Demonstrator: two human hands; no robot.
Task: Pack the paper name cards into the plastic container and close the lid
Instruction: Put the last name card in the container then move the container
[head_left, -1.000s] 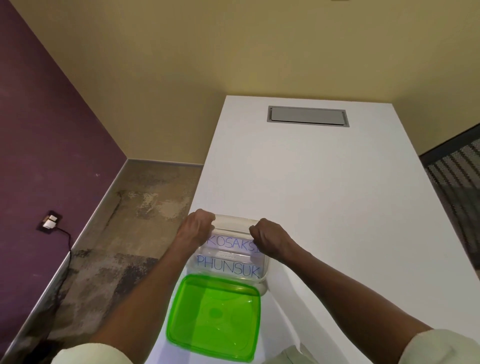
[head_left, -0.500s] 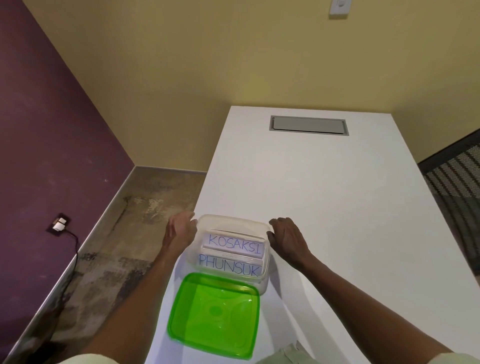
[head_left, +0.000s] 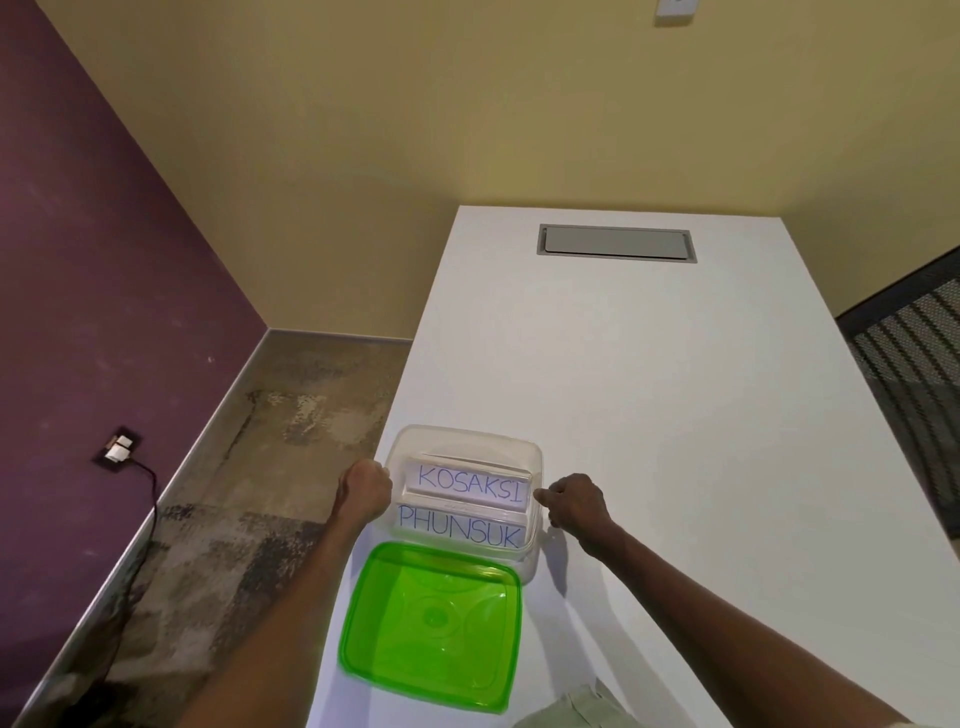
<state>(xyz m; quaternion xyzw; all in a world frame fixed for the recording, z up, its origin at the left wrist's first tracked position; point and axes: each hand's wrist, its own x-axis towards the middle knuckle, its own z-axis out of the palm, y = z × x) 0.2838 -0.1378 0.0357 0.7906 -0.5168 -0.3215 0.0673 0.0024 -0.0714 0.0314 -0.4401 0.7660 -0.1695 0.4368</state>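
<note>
Change: you are sliding your left hand and right hand, fingers curled, from far rim to clear rectangular plastic container sides, lower centre | Cards: white paper name cards sitting inside | Next: translucent green square lid waiting below

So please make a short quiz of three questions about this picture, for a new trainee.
1. True or false: the green lid is already on the clear container.
2. Which name card lies nearer the person? A) KOSAKSI B) PHUNSUK
3. Where are the two hands?

Key:
1. False; it lies on the white table, nearer the person than the container.
2. B, the PHUNSUK card; the KOSAKSI card is behind it.
3. Left hand and right hand are at the container's left and right sides.
</note>
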